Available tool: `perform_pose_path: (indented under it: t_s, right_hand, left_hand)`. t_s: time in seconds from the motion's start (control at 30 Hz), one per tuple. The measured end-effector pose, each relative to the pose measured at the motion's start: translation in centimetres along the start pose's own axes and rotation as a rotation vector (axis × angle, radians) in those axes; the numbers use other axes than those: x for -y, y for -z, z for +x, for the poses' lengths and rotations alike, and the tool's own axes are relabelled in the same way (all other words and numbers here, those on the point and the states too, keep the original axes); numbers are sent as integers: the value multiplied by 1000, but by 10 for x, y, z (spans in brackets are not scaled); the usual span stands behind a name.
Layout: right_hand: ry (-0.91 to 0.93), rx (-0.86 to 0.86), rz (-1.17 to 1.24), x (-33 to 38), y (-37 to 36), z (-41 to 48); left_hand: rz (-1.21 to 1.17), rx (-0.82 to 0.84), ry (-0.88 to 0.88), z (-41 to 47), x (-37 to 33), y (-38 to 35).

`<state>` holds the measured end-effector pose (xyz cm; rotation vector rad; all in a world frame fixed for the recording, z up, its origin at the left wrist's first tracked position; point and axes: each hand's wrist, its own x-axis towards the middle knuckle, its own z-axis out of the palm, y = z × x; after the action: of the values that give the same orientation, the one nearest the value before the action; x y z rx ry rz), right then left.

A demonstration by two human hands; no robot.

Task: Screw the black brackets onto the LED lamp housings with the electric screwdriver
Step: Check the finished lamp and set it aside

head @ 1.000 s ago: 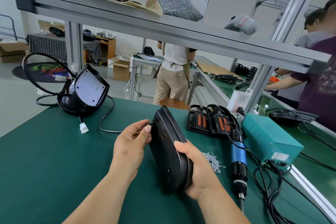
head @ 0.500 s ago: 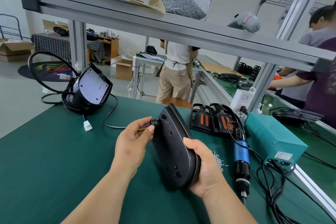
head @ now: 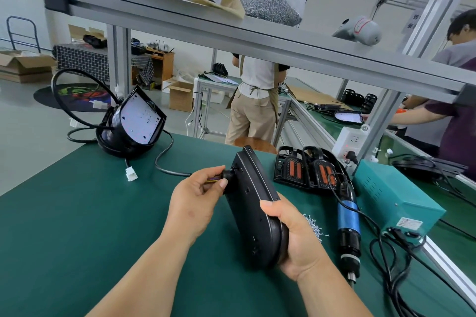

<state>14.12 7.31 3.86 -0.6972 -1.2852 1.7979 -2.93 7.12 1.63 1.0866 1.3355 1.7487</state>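
Trouble would most likely start at the coloured wires (head: 212, 179). The left hand (head: 195, 201) pinches them between thumb and forefinger, right where they leave a black fitting (head: 228, 175) on the back of the lamp housing (head: 252, 208). A hard tug or twist there could strain the strands or unseat the fitting.

The right hand (head: 296, 239) is wrapped round the housing's lower end and holds it on edge, tilted over the green surface (head: 77, 226). Whether that end rests on the surface I cannot tell. With only one end gripped, the smooth shell could pivot or slip, dropping towards the loose screws (head: 315, 226) just beside it and scattering them.

The electric screwdriver (head: 349, 224) lies on the surface to the right, untouched, its cord looping among other leads near the teal box (head: 394, 201). Reaching for it means freeing a hand, and a snagged cord could jerk the tool off aim. I can make out no bracket on this housing, so the fastening looks not yet begun.
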Motion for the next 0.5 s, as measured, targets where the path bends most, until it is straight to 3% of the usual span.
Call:
perform_pose_path:
  t_s: [0.33,0.5]
  right_hand:
    - [22,65,-97,4,1,-1]
    - [-14,60,42,-1,1,0]
  left_hand:
    - [55,0,2,1,3,-2]
    - [68,-1,-25,2,0,-4]
